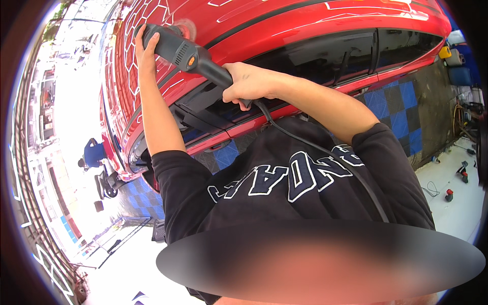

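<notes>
I hold a black corded car polisher (185, 55) against the glossy red roof of a car (277, 38). My left hand (146, 44) is closed over the head end of the machine, its fingers bent across the housing. Around the rear handle, my right hand (249, 84) is wrapped. A round pad (189, 29) shows in part beyond the polisher's head, at the red paint; the rest is hidden by the housing. The power cord (300, 137) leaves the handle and runs over my shirt and shoulder.
Dark side windows (330, 63) lie below the roof edge. Blue and grey floor tiles (391, 109) surround the car. Another person (94, 153) in blue bends at the left. Bottles and containers (452, 56) stand far right, near red-and-black tools (449, 195) on a white surface.
</notes>
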A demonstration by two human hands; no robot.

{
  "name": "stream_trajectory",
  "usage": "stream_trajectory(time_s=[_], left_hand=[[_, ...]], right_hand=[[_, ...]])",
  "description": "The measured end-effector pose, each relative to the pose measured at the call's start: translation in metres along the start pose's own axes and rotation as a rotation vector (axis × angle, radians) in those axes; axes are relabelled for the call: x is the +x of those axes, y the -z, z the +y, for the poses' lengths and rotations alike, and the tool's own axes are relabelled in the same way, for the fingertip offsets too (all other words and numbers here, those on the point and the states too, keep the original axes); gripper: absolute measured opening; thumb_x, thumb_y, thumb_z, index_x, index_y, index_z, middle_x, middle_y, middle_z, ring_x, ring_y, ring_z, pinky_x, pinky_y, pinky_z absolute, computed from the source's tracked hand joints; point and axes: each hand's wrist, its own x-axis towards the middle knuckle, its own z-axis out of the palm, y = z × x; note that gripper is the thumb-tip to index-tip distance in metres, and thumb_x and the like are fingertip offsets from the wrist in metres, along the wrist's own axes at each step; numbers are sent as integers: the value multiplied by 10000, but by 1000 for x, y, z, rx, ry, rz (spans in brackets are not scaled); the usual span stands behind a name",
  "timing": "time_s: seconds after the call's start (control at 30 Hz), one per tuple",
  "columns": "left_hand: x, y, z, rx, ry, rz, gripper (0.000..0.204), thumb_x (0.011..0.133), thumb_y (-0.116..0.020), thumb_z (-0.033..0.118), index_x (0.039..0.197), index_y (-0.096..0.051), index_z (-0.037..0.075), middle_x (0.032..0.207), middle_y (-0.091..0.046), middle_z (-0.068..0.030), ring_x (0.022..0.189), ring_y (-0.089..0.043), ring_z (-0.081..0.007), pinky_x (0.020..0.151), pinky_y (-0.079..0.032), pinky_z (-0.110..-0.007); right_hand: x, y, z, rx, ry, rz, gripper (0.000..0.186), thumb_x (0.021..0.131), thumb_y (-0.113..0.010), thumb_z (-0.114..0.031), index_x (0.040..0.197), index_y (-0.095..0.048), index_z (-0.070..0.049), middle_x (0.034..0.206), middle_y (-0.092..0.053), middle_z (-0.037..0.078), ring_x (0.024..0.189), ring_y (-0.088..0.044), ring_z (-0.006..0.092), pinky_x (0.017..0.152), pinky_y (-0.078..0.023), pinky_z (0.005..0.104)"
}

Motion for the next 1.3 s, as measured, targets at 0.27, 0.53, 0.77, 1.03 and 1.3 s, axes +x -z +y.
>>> stream_trajectory(time_s=[0.27,0.53,0.77,1.03,1.3], left_hand=[[34,-85,19,-59,-114,-181,792,854,-856,386,1520,-550,86,1388,-610,-138,1275,-596,-244,1109,-461,-378],[111,-237,40,-125,-312,-489,723,902,-800,341,1535,-537,109,1418,-605,-128,1298,-583,-260,1113,-465,-392],[134,-376,73,-247,-297,-641,720,887,-813,321,1520,-550,100,1424,-597,-143,1309,-574,-279,1112,-466,-412],[134,-441,91,-322,-251,-765,671,916,-790,317,1511,-555,111,1407,-598,-133,1284,-578,-262,1093,-473,-400],[122,-336,64,-239,-144,-677,654,932,-780,325,1515,-568,116,1394,-601,-115,1257,-590,-219,1094,-470,-363]], right_hand=[[-44,31,0,22,-15,158,562,830,-707,-63,1329,-496,86,725,-595,100,550,-628,194,538,-541,355],[-89,81,12,194,77,432,587,853,-719,-55,1366,-479,101,745,-606,101,548,-637,199,516,-531,339],[-122,130,18,277,108,661,467,854,-729,-57,1255,-529,74,752,-609,104,543,-633,193,492,-524,328],[-140,156,19,274,113,773,453,868,-720,-48,1252,-515,78,726,-597,101,535,-632,200,497,-534,334],[-129,108,7,232,91,554,496,881,-724,-66,1282,-495,112,737,-625,102,536,-663,201,490,-542,331]])
